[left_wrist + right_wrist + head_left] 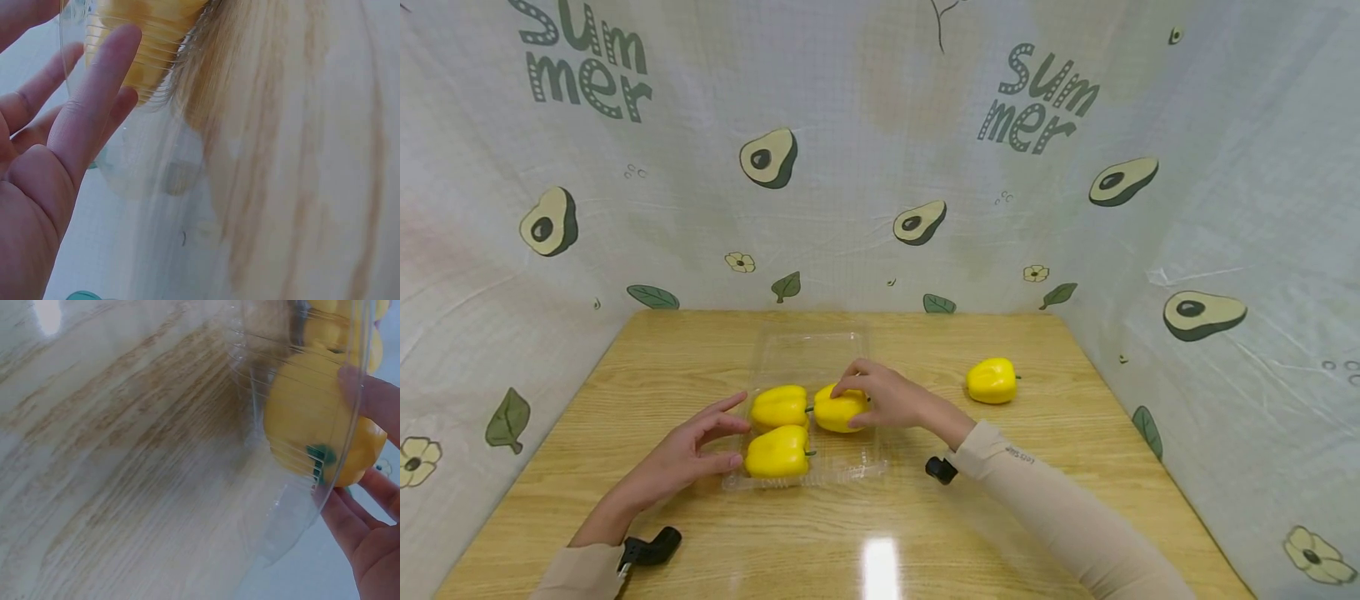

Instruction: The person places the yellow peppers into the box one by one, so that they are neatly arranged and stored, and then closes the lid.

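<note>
A clear plastic clamshell box lies on the table with its lid folded back. Two yellow bell peppers sit in its left half, one behind and one in front. My right hand grips a third yellow bell pepper in the right half, thumb on the near side and fingers over the far side. In the right wrist view that pepper shows through the box wall, its green stem facing the camera. My left hand has its fingers spread at the box's left edge.
Another yellow bell pepper lies on the wooden table to the right of the box. A printed cloth hangs behind the table and along both sides. Black wrist devices show at both sleeves.
</note>
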Available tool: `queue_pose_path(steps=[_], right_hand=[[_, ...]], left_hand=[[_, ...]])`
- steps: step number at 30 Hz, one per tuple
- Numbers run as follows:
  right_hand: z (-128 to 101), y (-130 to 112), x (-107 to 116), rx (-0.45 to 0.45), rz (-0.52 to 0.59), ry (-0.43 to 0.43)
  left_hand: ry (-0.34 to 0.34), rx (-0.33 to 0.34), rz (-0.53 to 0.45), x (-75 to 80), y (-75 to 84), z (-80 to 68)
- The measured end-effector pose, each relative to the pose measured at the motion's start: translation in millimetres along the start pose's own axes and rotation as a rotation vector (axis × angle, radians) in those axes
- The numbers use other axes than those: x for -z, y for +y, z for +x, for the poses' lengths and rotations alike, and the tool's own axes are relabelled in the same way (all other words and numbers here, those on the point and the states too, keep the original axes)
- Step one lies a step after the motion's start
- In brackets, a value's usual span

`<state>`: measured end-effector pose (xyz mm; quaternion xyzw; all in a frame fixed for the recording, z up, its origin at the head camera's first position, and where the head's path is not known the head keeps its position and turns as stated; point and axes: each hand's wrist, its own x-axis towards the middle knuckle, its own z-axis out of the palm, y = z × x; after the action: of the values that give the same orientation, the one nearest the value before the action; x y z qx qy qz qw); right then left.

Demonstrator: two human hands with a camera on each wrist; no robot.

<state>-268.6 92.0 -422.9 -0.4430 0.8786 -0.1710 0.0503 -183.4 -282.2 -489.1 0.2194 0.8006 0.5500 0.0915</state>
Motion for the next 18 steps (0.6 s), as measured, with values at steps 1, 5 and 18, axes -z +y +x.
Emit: queue_pose_path(steps=[1,5,18], right_hand=[[0,0,-1,0.002,0.000,0.006],[-2,0,-3,0.010,-0.008,0.027],[-7,3,-11,-0.011,-0.018,0.050]], left_hand=[[0.000,0.001,-0.002,0.1,0.3,-0.1],[0.000,0.004,-0.003,0.3,0.7,0.0],[0.002,-0.005,0.016,0.5,-1.9,0.7]])
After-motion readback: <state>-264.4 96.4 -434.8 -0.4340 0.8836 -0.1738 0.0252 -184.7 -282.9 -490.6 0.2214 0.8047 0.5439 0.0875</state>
